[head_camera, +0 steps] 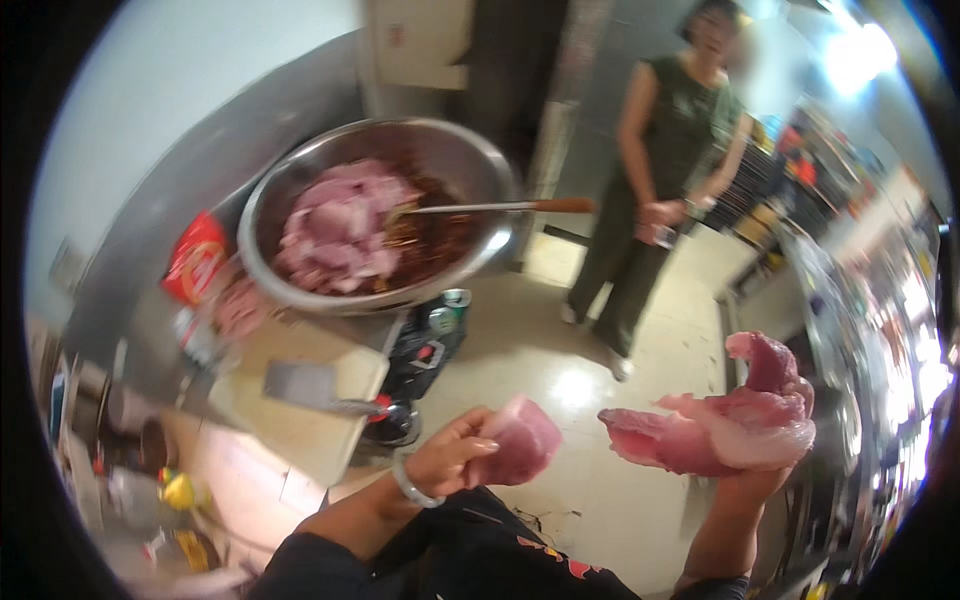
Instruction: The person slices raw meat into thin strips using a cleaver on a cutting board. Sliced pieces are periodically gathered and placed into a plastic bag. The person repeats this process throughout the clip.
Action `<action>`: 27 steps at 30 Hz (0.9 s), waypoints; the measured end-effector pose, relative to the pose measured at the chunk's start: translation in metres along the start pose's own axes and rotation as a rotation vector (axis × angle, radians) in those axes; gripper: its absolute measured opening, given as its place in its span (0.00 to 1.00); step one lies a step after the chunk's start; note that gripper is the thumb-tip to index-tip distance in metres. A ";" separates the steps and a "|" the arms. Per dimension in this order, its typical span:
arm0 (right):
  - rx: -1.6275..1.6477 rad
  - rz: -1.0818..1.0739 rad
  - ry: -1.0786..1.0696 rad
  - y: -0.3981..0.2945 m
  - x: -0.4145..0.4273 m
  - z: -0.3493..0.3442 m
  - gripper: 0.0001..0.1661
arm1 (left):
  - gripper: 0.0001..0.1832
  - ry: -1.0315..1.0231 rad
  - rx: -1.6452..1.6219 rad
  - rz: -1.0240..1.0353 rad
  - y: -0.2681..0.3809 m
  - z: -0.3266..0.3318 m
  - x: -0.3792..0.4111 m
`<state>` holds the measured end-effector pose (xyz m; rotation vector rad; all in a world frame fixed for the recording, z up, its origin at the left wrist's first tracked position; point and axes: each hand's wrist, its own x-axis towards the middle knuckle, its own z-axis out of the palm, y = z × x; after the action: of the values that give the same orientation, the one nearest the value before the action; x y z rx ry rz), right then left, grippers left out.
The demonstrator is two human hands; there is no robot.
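My left hand [450,454], with a pale bangle at its wrist, grips a thick piece of raw pink meat [525,444] between thumb and fingers. My right hand [766,478] holds up a larger slab of raw meat [712,435] with a pale fatty layer; the meat drapes over it and hides most of the fingers. Both pieces hang above the floor, apart from each other. Ahead on the left, a wide steel bowl [259,259] contains a heap of sliced raw meat [341,225] beside a dark red-brown mixture [446,247]. A wooden-handled utensil [517,205] rests across its rim.
A cleaver [304,384] lies on a pale cutting board [300,439] below the bowl. Beside them are a red packet [196,259] and a bag of meat [241,306]. A person [675,150] stands ahead. Blurred shelving [847,315] lines the right side.
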<state>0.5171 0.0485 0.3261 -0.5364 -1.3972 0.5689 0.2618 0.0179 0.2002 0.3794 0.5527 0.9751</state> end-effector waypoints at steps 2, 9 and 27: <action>0.079 0.199 -0.053 0.004 0.004 0.068 0.20 | 0.16 0.054 0.005 0.248 0.027 -0.054 -0.059; 0.240 0.401 -0.213 0.038 -0.006 0.258 0.18 | 0.15 0.362 -0.089 0.912 0.093 -0.130 -0.210; -0.275 0.279 -0.996 0.204 -0.159 0.588 0.26 | 0.14 0.496 -0.201 0.996 0.186 -0.278 -0.329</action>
<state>-0.0926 0.1073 0.1316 -0.7138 -2.3875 0.9440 -0.1742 -0.1527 0.1652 0.2161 0.7124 2.1029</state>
